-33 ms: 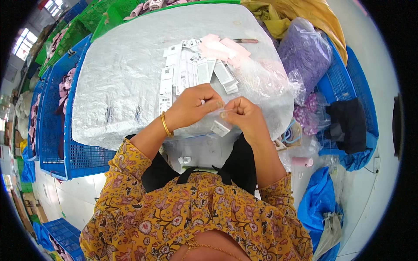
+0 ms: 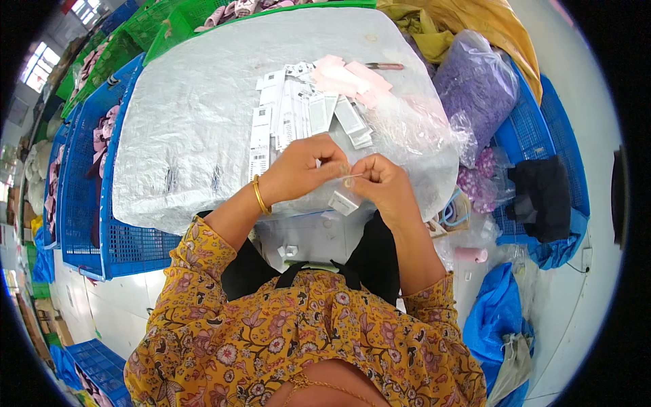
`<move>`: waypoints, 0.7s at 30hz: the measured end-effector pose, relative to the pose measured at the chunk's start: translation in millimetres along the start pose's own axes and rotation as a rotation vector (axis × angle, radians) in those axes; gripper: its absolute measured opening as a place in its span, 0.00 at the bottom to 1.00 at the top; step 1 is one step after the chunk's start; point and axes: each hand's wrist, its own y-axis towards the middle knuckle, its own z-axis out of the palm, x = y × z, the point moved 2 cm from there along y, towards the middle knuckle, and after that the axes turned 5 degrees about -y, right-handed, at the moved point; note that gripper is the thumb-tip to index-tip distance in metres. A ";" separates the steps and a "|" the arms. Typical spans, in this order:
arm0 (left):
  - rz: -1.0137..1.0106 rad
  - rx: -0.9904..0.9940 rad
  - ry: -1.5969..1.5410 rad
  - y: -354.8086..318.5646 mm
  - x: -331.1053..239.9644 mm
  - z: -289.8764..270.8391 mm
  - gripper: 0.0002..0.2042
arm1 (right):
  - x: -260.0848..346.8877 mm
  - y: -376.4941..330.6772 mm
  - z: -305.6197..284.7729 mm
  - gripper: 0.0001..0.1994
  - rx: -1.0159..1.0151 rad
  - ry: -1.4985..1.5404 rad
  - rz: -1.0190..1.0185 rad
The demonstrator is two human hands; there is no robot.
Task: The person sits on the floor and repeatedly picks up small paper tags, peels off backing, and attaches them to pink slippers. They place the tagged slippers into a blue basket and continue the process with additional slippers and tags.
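Over the near edge of the table, my left hand [image 2: 306,166] and my right hand [image 2: 384,182] meet with their fingertips pinched. A thin pale strand [image 2: 353,176] runs between the two pinches. From the fingers of my right hand hangs a small white tag [image 2: 344,201] with printing on it. Just beyond my hands lie rows of white printed tags [image 2: 290,108], some fanned out. Pale pink slips [image 2: 349,78] are heaped behind them. What exactly is between the left fingertips is partly hidden.
Clear plastic wrap [image 2: 417,125] lies on the right of the covered table [image 2: 176,115]. A cutter-like tool [image 2: 385,66] rests farther back. Blue crates [image 2: 139,247] stand at the left, green crates [image 2: 129,41] behind. A bag of purple items [image 2: 475,81] sits at the right.
The strand between my fingertips shows more plainly as a straight line. Both hands stay in almost the same place.
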 end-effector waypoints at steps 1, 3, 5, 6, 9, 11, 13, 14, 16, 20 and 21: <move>-0.001 0.016 -0.022 -0.3 0.7 -1.0 0.03 | 0.9 0.6 2.4 0.08 0.010 -0.013 -0.008; -0.007 0.047 -0.030 -1.0 2.5 1.6 0.03 | -0.1 -1.3 4.2 0.09 0.005 -0.042 -0.003; -0.013 0.058 0.012 -0.5 3.8 2.7 0.03 | -1.8 -1.4 2.5 0.09 0.016 -0.106 -0.003; 0.050 0.024 0.076 -0.1 3.8 3.5 0.07 | 1.1 -3.3 0.9 0.09 0.008 -0.243 -0.071; 0.007 0.012 0.016 0.2 -1.6 -0.4 0.04 | 13.2 -9.4 -3.9 0.11 -0.040 -0.522 -0.220; 0.003 0.012 -0.016 3.1 -3.7 -0.1 0.04 | 14.7 -9.4 -6.3 0.12 -0.095 -0.527 -0.249; 0.013 0.028 -0.023 6.2 -4.9 1.2 0.04 | 13.3 -8.1 1.1 0.11 -0.108 -0.332 -0.210; 0.027 0.043 -0.015 8.7 -5.1 1.5 0.04 | 12.0 -6.6 3.1 0.11 -0.116 -0.236 -0.190; 0.053 0.028 0.000 15.1 -0.5 0.1 0.04 | 2.8 -2.2 -0.7 0.10 -0.148 -0.194 -0.137; 0.024 -0.258 0.172 53.3 39.0 -36.4 0.07 | -9.5 0.2 -9.3 0.09 -0.155 -0.204 -0.107; 0.018 -0.340 0.366 65.2 56.5 -55.4 0.10 | -10.5 -0.4 -9.7 0.09 -0.151 -0.223 -0.104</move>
